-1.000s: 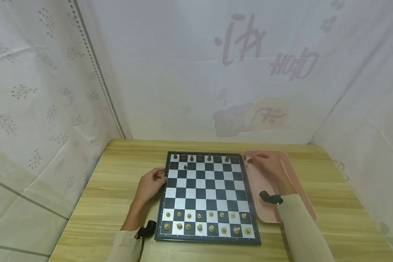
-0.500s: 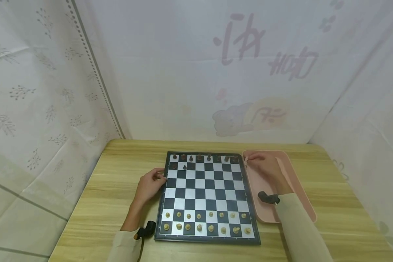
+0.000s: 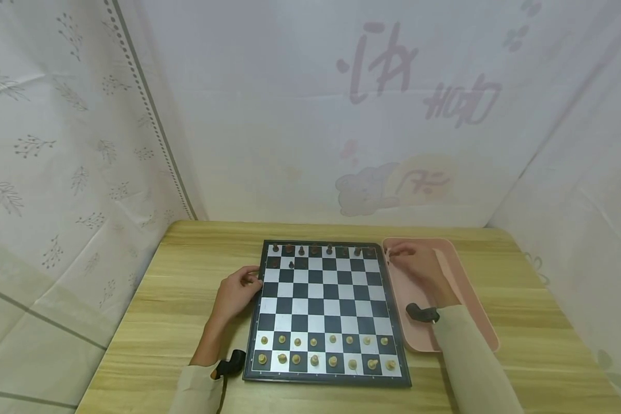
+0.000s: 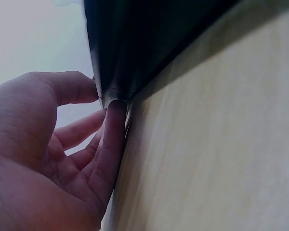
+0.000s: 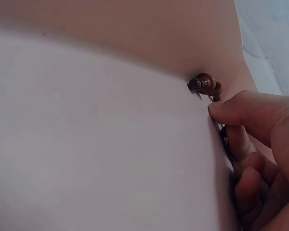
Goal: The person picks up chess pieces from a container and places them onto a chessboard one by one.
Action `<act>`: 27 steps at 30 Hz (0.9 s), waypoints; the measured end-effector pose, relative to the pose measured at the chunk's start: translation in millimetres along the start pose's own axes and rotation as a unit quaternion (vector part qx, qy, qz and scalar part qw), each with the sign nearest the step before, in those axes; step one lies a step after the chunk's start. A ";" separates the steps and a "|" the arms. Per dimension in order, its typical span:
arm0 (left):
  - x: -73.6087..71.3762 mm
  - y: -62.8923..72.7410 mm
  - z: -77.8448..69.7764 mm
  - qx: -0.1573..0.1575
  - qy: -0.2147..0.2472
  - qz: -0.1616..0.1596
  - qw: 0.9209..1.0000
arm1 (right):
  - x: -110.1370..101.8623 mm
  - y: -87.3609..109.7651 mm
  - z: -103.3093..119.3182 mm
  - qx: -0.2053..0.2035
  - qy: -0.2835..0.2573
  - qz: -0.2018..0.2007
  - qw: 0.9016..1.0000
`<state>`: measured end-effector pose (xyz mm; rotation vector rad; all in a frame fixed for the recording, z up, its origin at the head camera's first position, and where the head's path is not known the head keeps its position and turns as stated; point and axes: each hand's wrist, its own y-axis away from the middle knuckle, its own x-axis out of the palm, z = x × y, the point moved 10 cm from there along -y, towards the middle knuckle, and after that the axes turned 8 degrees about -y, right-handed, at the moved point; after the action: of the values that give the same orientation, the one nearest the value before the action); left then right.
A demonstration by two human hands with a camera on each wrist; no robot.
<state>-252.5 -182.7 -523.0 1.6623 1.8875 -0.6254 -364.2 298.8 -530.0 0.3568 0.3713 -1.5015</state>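
A black-and-white chessboard lies on the wooden table. My left hand is at its left edge, and in the left wrist view the thumb and a finger pinch the board's dark rim. To the right, my right hand reaches into the far left corner of a pink tray. The right wrist view has its thumb and forefinger closed round a small dark chess piece, mostly hidden by the fingers. Brown chess pieces lie beside the thumb against the tray's wall.
Light chess pieces stand in two rows at the board's near side. A row of dark chess pieces fills the far edge, with a few more, including a pawn, before it at left. Patterned cloth hangs behind the table.
My right hand has moved slightly left toward the tray's corner, and the dark piece seen by its fingertips is now hidden. The left hand stays at the board's edge.
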 end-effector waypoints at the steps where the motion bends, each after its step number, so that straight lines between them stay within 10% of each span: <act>1: -0.3 0.2 -0.2 0.000 0.000 0.000 1.000 | -0.2 0.2 -0.1 0.001 0.003 0.000 1.000; 27: 0.4 1.7 0.3 -0.006 0.003 0.005 1.000 | -9.8 5.6 2.8 0.019 0.028 0.010 0.999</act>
<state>-250.9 -182.4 -523.4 1.6661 1.8821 -0.6041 -358.9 306.5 -523.0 0.4335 0.3830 -1.4832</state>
